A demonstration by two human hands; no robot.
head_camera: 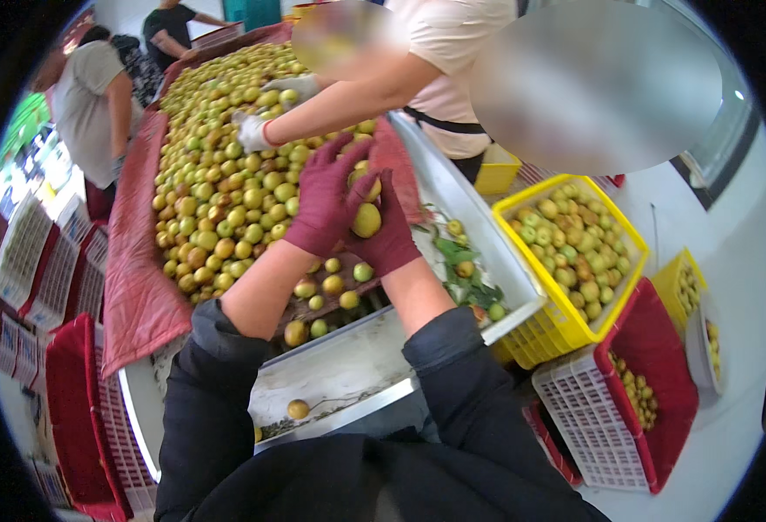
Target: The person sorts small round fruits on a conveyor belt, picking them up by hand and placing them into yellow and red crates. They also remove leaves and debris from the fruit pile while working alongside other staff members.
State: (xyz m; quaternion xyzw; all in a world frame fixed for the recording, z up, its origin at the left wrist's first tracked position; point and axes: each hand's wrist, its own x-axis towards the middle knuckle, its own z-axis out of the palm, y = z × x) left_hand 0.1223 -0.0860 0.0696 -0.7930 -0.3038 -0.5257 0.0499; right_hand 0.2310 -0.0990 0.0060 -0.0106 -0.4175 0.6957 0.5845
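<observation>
My left hand (327, 199) and my right hand (389, 238), both in maroon gloves, meet over the near end of a large heap of yellow-green, brown-blotched fruits (226, 196) that look like jujubes. A round jujube (366, 220) sits against my right palm, below my left thumb. Another jujube (374, 189) shows between the fingers of my left hand and my right hand. My fingers hide part of these, so I cannot tell how many are held. Beneath my wrists, several loose jujubes (333, 284) lie at the edge of the red quilted cloth (138, 261).
A metal-edged trough (331, 365) runs in front of me; leaves (471, 277) lie at its right. A full yellow crate (500, 215) and a red-lined white basket (578, 417) stand right. A co-worker's white-gloved hand (252, 130) reaches into the heap. Red-lined baskets (76, 417) stand left.
</observation>
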